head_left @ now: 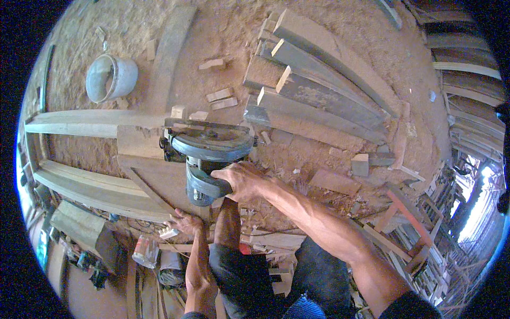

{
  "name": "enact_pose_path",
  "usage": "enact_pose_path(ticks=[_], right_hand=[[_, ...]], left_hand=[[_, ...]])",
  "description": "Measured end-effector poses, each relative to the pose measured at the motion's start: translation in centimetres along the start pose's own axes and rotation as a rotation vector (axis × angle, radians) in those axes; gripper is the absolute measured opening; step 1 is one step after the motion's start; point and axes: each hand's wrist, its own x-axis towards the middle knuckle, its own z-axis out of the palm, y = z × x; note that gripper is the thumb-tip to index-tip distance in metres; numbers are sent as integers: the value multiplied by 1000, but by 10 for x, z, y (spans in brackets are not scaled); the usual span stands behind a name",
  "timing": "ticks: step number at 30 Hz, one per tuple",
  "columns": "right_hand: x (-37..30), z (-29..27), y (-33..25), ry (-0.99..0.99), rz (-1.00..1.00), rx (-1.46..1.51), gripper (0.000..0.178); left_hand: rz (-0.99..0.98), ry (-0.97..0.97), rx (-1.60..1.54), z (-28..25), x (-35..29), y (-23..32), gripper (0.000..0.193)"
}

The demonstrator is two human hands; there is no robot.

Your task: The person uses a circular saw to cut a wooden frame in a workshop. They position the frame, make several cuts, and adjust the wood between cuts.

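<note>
Head view: saw gripped at the panel's edge

Nearest, the left hand (pixel 186 220) presses flat, fingers spread, on the near edge of the wooden panel (pixel 154 178). The right hand (pixel 241 181) wraps the handle of the circular saw (pixel 204 151), which sits on the panel (blade hidden). Beyond, sawdust-covered floor (pixel 223 32) lies open between stacked planks (pixel 319 90) and a grey pipe piece (pixel 110 78).

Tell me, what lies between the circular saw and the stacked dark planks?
In the head view, only sawdust-covered ground with small wood offcuts separates the circular saw from the stacked planks.
</note>
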Motion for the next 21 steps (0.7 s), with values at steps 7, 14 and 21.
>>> enact_pose_path(ticks=[7,14,21], right_hand=[[13,9,-1,-17,57,-18,39],[17,14,-1,-8,49,32,43],[-6,13,-2,121,-44,-7,53]], left_hand=[[-70,-41,-11,-7,-4,12,79],[-67,-39,18,-18,-4,24,78],[-2,-43,-123,-25,-1,25,80]])
